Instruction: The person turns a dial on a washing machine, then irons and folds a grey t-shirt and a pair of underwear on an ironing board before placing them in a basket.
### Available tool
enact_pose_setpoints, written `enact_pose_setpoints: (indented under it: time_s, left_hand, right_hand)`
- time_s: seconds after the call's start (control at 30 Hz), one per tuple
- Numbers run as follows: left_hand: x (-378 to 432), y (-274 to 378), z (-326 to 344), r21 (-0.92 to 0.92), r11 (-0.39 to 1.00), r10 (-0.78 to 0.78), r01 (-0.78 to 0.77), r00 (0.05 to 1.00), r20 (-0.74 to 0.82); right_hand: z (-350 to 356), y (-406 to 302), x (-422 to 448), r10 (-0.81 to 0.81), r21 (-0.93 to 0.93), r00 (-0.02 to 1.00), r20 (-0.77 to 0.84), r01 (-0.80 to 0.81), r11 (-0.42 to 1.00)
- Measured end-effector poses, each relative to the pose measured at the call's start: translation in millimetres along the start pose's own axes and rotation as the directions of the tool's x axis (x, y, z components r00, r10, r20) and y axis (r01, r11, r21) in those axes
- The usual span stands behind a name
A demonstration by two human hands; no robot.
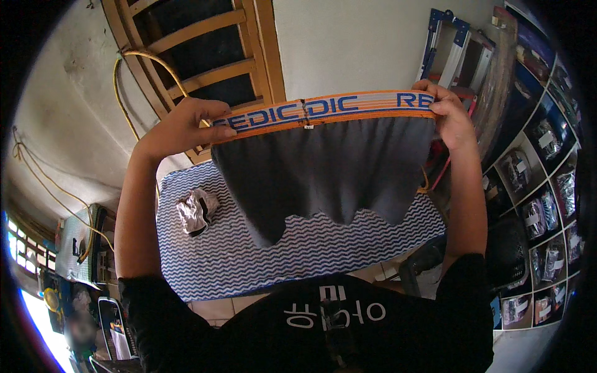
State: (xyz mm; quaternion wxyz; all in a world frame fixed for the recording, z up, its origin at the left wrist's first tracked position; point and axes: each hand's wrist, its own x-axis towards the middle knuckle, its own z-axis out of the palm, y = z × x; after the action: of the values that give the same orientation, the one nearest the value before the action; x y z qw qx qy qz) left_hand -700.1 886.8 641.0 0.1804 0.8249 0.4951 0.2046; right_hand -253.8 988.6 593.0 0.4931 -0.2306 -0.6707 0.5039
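Note:
Dark grey boxer briefs hang stretched wide between my two hands, above a table covered with a blue-and-white zigzag cloth. Their elastic waistband is orange and grey with blue lettering, and a dark stitched seam with a small white tag shows near its middle. My left hand pinches the left end of the band between thumb and fingers. At the right end, my right hand grips the band the same way. A crumpled pale garment with black trim lies on the cloth at the left.
A wooden-framed window and a yellow cable are behind on the left. A folded ladder leans at the back right. Shelves with bagged goods and a black basket stand at the right.

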Motion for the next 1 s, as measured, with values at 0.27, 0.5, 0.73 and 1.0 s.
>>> enact_pose_setpoints:
  time_s: [0.27, 0.5, 0.73, 1.0]
  left_hand:
    - [14.1, -10.1, 2.0, -0.061, 0.990, 0.119, -0.124, 0.990, -0.077]
    - [20.3, -5.2, -6.2, -0.236, 0.946, 0.189, -0.221, 0.971, -0.149]
    - [21.0, -0.5, -22.8, -0.296, 0.920, 0.220, -0.258, 0.963, -0.155]
    - [23.7, 1.0, -24.6, -0.263, 0.925, 0.252, -0.273, 0.961, -0.111]
  right_hand:
    - [5.3, -34.4, -11.2, -0.112, 0.014, 0.991, -0.077, 0.114, 0.993]
    - [17.2, -70.3, -20.1, -0.242, -0.141, 0.966, -0.089, 0.228, 0.963]
    - [33.1, -102.7, -37.3, -0.178, -0.558, 0.980, 0.089, 0.197, 0.806]
    - [20.4, -111.3, -36.1, -0.160, -0.706, 0.967, 0.197, 0.253, 0.662]
